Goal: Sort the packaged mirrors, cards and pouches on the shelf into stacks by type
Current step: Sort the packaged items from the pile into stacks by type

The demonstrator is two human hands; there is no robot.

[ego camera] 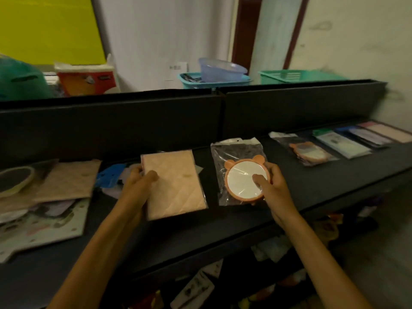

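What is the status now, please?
Left hand grips quilted peach pouch. Right hand grips bagged round orange bear-ear mirror. Nothing blocking.

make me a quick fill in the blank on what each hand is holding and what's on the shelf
1. The left hand holds a quilted pink ____.
2. The right hand holds a bagged round mirror whose orange frame has two small ____.
3. A matching bagged mirror lies farther along the shelf, on the person's ____ side.

Missing words: pouch; ears; right
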